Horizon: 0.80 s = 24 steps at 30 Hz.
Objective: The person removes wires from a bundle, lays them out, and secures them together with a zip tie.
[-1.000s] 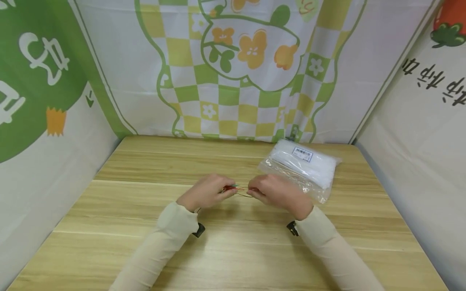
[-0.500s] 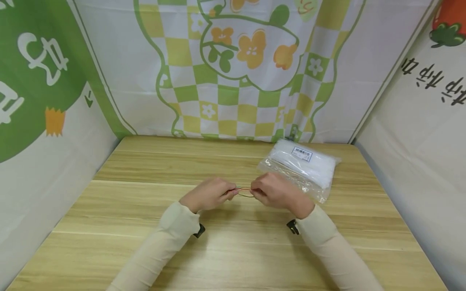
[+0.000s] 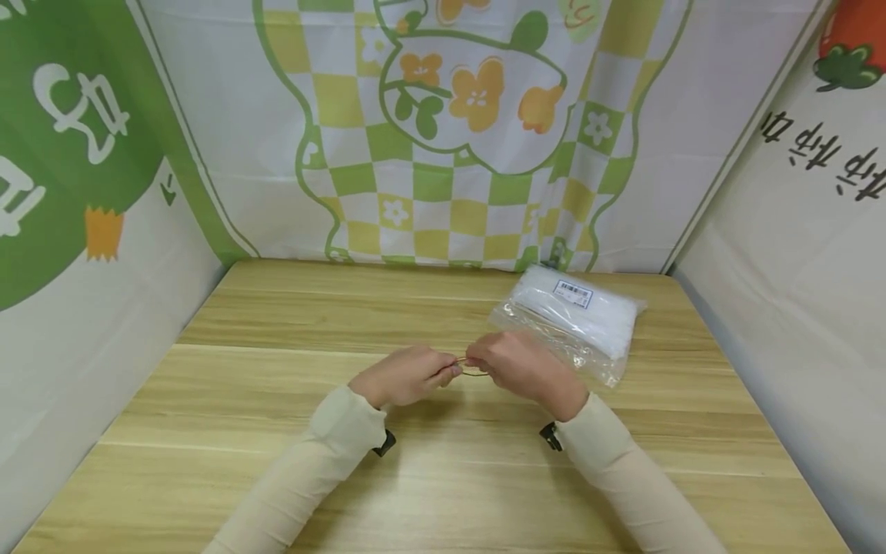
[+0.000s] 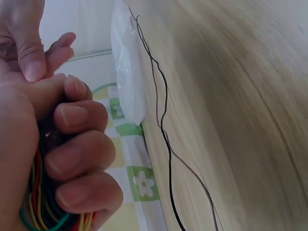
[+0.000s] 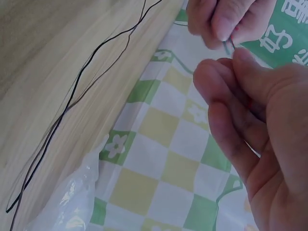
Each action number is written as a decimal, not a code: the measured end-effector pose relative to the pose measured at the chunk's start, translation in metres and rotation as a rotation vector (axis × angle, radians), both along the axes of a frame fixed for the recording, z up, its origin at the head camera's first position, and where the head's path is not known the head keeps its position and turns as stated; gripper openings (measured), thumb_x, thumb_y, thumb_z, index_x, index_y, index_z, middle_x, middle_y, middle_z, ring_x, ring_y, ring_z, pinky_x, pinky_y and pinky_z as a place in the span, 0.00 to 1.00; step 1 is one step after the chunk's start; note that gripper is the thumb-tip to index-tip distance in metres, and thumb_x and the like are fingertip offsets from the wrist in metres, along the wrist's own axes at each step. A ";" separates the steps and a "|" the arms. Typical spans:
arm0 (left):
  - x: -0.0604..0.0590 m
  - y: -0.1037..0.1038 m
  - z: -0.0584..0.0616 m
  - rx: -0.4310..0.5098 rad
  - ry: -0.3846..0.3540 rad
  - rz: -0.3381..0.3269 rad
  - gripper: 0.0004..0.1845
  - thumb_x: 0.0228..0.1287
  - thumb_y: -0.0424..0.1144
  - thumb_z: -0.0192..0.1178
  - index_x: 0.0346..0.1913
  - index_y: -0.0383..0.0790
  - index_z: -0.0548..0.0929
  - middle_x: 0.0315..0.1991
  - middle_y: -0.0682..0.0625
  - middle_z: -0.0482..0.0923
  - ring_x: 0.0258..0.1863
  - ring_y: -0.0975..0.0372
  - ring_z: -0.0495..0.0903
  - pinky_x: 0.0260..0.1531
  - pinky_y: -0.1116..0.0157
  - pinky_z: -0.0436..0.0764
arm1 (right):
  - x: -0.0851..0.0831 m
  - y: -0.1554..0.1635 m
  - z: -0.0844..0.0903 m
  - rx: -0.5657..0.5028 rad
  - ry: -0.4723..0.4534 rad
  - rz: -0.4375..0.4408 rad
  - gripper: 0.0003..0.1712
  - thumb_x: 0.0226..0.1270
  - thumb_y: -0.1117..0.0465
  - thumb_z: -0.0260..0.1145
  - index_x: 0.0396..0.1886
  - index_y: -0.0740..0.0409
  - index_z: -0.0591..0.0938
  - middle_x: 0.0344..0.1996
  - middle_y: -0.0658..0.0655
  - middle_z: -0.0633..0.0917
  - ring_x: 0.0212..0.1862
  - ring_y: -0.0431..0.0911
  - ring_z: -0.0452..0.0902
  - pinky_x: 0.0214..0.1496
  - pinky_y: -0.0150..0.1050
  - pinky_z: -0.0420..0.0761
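Right hand point(image 5: 250, 130) fingers curled, pinching thin band point(image 5: 229, 46); black wire point(image 5: 72, 98) on table point(image 5: 43, 43).

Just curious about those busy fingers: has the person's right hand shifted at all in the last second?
Yes. The right hand has slid left, away from the plastic packet, closing on the left hand.

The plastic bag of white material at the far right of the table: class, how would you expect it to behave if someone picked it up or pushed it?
The plastic bag would probably sag and crinkle, since its clear film looks wrinkled and loose at the edges. It seems light for its bulk, as the white filling looks soft. Lying flat on the wooden table, it would likely slide, not roll.
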<state>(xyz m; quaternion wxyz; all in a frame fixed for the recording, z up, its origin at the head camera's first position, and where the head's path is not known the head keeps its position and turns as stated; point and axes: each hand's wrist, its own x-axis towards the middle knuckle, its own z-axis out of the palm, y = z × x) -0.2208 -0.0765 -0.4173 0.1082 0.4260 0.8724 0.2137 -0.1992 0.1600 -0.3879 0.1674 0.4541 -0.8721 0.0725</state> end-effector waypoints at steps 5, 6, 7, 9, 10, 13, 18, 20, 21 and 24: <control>0.001 -0.014 0.001 0.001 0.007 0.019 0.19 0.89 0.44 0.43 0.33 0.46 0.75 0.27 0.56 0.71 0.26 0.67 0.65 0.36 0.64 0.72 | -0.005 0.016 0.001 -0.033 -0.023 -0.031 0.18 0.72 0.64 0.72 0.23 0.51 0.76 0.16 0.43 0.73 0.20 0.35 0.64 0.23 0.29 0.69; 0.001 -0.019 0.001 0.006 -0.005 0.026 0.20 0.89 0.44 0.42 0.33 0.46 0.75 0.27 0.55 0.70 0.25 0.67 0.64 0.36 0.64 0.71 | -0.006 0.021 0.000 -0.045 -0.028 -0.042 0.18 0.71 0.64 0.73 0.22 0.51 0.76 0.15 0.43 0.73 0.20 0.34 0.63 0.23 0.29 0.68; 0.001 -0.025 0.000 0.007 -0.011 0.032 0.20 0.89 0.44 0.42 0.33 0.46 0.75 0.27 0.56 0.70 0.25 0.67 0.64 0.36 0.64 0.71 | -0.008 0.027 0.000 -0.057 -0.031 -0.050 0.19 0.70 0.65 0.73 0.22 0.51 0.76 0.15 0.42 0.72 0.20 0.33 0.63 0.24 0.29 0.68; 0.000 -0.035 -0.001 0.017 -0.027 0.026 0.21 0.89 0.43 0.41 0.33 0.43 0.75 0.26 0.57 0.67 0.24 0.68 0.60 0.35 0.65 0.70 | -0.010 0.036 -0.002 -0.072 -0.032 -0.051 0.19 0.70 0.66 0.74 0.21 0.51 0.76 0.14 0.43 0.71 0.21 0.33 0.62 0.24 0.29 0.68; 0.000 -0.039 0.000 0.027 -0.044 0.022 0.21 0.89 0.43 0.41 0.33 0.41 0.75 0.25 0.57 0.65 0.24 0.68 0.59 0.34 0.66 0.69 | -0.011 0.040 -0.004 -0.073 -0.024 -0.050 0.19 0.70 0.66 0.74 0.21 0.52 0.76 0.14 0.43 0.72 0.21 0.32 0.62 0.24 0.29 0.68; 0.000 -0.045 0.000 0.053 -0.076 -0.005 0.22 0.89 0.43 0.43 0.33 0.37 0.76 0.25 0.59 0.62 0.23 0.70 0.57 0.33 0.68 0.67 | -0.011 0.046 -0.006 -0.073 -0.022 -0.036 0.17 0.70 0.67 0.73 0.23 0.53 0.77 0.16 0.43 0.75 0.21 0.33 0.63 0.25 0.30 0.71; 0.002 -0.055 -0.002 0.073 -0.131 -0.012 0.23 0.89 0.46 0.43 0.34 0.38 0.77 0.23 0.60 0.58 0.23 0.70 0.56 0.32 0.69 0.66 | -0.012 0.054 -0.007 -0.087 -0.031 -0.067 0.17 0.67 0.69 0.74 0.23 0.52 0.77 0.17 0.43 0.75 0.23 0.34 0.65 0.26 0.32 0.73; 0.003 -0.060 -0.004 0.069 -0.144 -0.011 0.22 0.89 0.46 0.43 0.35 0.38 0.77 0.24 0.60 0.57 0.24 0.70 0.56 0.32 0.68 0.67 | -0.013 0.057 -0.008 -0.088 -0.048 -0.074 0.18 0.67 0.70 0.73 0.22 0.52 0.76 0.17 0.43 0.73 0.23 0.33 0.63 0.27 0.31 0.72; 0.003 -0.062 -0.005 0.069 -0.148 -0.011 0.21 0.89 0.45 0.43 0.36 0.38 0.78 0.24 0.60 0.58 0.24 0.70 0.56 0.33 0.68 0.67 | -0.013 0.059 -0.008 -0.083 -0.058 -0.076 0.18 0.68 0.69 0.73 0.22 0.52 0.76 0.16 0.43 0.72 0.23 0.33 0.62 0.27 0.30 0.71; 0.005 -0.064 -0.005 0.079 -0.169 -0.032 0.20 0.89 0.44 0.44 0.38 0.37 0.78 0.25 0.60 0.59 0.24 0.71 0.56 0.33 0.69 0.67 | -0.015 0.062 -0.009 -0.072 -0.078 -0.077 0.18 0.69 0.69 0.72 0.22 0.51 0.76 0.16 0.42 0.71 0.23 0.33 0.62 0.27 0.29 0.70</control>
